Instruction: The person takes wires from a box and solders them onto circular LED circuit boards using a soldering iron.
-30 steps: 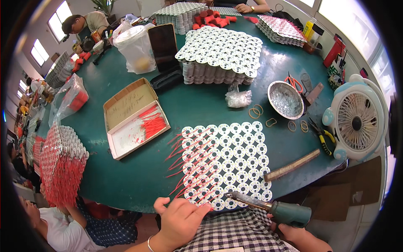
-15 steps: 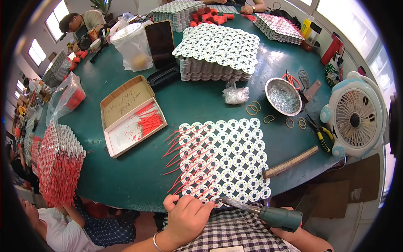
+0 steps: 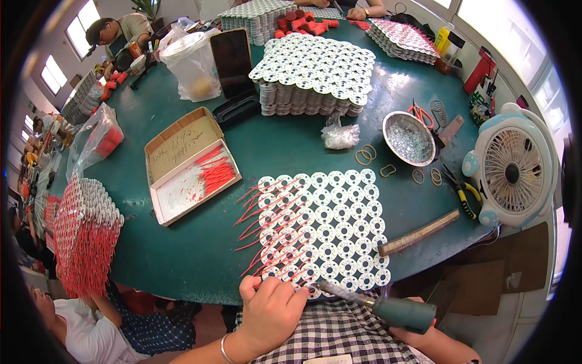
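Note:
My left hand is closed in a pinch at the near edge of a sheet of white ring-shaped circuit boards. A bit of red shows at its fingertips, apparently a thin red wire, mostly hidden by the fingers. My right hand grips the dark green handle of a soldering iron. The iron's metal tip points left and meets the sheet's near edge beside my left fingertips. Several red wires stick out leftward from the rings in the sheet's left columns.
An open cardboard box of red wires lies left of the sheet. Behind stand stacked boards. To the right are a wooden strip, a metal bowl, pliers and a fan. Other people sit around the table.
The sheet has shifted very slightly. My left hand has moved up a touch, still pinching, and the soldering iron's tip stays beside its fingertips at the near edge.

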`<state>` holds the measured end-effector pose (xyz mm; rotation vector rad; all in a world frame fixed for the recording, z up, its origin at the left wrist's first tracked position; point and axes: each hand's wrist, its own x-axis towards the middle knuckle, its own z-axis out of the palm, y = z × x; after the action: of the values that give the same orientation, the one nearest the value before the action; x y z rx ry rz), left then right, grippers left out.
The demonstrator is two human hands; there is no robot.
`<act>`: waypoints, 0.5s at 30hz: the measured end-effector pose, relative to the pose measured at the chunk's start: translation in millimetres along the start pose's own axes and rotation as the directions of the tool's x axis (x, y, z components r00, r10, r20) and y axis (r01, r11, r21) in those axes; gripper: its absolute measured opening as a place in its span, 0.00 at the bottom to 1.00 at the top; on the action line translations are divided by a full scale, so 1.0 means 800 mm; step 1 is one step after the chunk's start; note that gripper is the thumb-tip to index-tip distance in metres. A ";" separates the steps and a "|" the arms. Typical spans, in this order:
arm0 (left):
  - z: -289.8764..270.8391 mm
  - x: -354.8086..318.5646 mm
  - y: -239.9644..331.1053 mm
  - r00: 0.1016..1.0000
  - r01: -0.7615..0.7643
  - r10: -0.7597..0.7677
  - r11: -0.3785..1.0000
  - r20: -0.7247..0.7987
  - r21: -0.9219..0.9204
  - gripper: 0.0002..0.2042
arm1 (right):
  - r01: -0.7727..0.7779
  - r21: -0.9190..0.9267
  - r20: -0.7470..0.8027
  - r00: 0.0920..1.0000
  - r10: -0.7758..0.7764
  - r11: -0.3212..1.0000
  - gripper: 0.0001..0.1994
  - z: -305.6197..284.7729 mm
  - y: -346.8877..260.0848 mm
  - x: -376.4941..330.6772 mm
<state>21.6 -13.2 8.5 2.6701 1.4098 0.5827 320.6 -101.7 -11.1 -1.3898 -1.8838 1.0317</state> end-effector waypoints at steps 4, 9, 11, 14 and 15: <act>0.001 0.000 0.000 1.000 0.008 -0.009 1.000 -0.003 -0.016 0.04 | -0.400 0.577 0.020 0.878 0.477 0.712 0.18 -0.002 -0.032 0.006; -0.001 -0.003 0.003 0.999 -0.004 0.005 1.000 -0.033 0.013 0.04 | -0.276 0.709 0.048 0.937 0.346 0.649 0.20 -0.007 -0.030 0.002; -0.002 -0.005 0.007 0.999 -0.010 0.011 0.999 -0.039 0.036 0.05 | -0.274 0.567 0.042 0.951 0.305 0.776 0.18 -0.005 -0.007 -0.011; 0.000 -0.004 0.011 0.998 -0.032 0.035 0.998 -0.050 0.049 0.05 | -0.212 0.424 -0.033 0.968 0.249 0.880 0.15 0.003 -0.004 -0.012; 0.000 -0.003 0.011 0.998 -0.035 0.038 0.998 -0.052 0.051 0.05 | -0.164 0.438 -0.107 0.967 0.233 0.884 0.14 0.006 -0.008 -0.010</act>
<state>27.4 -20.4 9.5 2.7440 1.4095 0.6343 315.4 -111.4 -8.2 -1.3701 -1.3166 1.3012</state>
